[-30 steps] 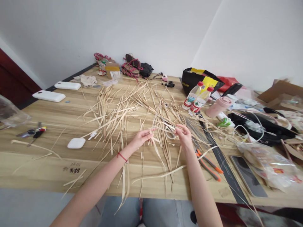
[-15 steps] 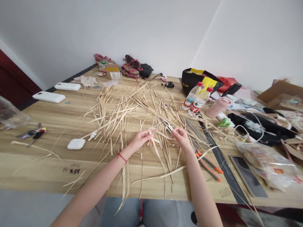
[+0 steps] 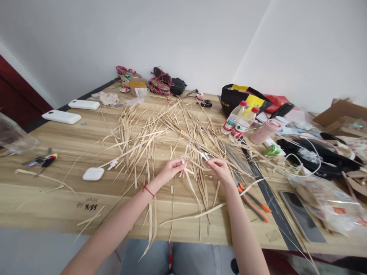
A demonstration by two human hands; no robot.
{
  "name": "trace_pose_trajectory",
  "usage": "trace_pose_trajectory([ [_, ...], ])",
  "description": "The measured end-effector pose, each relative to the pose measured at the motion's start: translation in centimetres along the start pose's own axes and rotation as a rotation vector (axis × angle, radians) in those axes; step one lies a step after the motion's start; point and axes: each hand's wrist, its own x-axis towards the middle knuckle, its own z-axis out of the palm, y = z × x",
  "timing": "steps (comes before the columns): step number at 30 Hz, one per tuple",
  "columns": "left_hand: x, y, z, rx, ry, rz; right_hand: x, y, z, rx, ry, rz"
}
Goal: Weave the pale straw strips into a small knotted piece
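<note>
My left hand (image 3: 172,169) is closed in a pinch on a small knot of pale plant-fibre strips (image 3: 186,173), whose loose ends stick out around the fingertips. My right hand (image 3: 220,170) is pinched too, with a thin fibre strip (image 3: 197,165) running toward it from the left hand's piece. Just beyond the right fingertips lie scissors (image 3: 204,156), their handles partly hidden by the hand and strips. Pliers (image 3: 254,202) with orange-and-grey handles rest beside my right forearm. A large spread of loose strips (image 3: 143,133) covers the middle of the table.
Two bottles (image 3: 233,118) with red caps and a pink cup (image 3: 265,131) stand at the right, before a black-and-yellow bag (image 3: 237,99). A phone (image 3: 301,215) lies near the front right. On the left are a white case (image 3: 93,173), keys (image 3: 46,160) and white power banks (image 3: 61,116).
My right hand has dipped slightly, and more of the scissors' handles shows. My left hand keeps its pinch on the strips. The whole view has shifted a little.
</note>
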Motion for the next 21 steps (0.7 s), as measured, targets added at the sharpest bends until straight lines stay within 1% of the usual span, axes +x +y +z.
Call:
trace_pose_trajectory([
  [3, 0.0, 0.0, -0.1, 0.001, -0.015, -0.005, 0.1, 0.3, -0.1, -0.008, 0.020, -0.024],
  [6, 0.0, -0.2, -0.1, -0.004, -0.016, -0.008, 0.1, 0.2, -0.1, -0.004, 0.049, -0.010],
  [12, 0.2, -0.8, -0.2, -0.008, -0.022, -0.010, 0.3, 0.1, 0.1, -0.022, 0.035, -0.050],
  [17, 0.4, -0.9, -0.3, -0.011, -0.020, -0.014, 0.7, 0.7, -0.5, 0.012, 0.202, -0.043],
  [21, 0.3, -0.9, -0.4, -0.015, 0.005, -0.013, 0.9, 1.0, -1.1, 0.081, 0.243, -0.049],
])
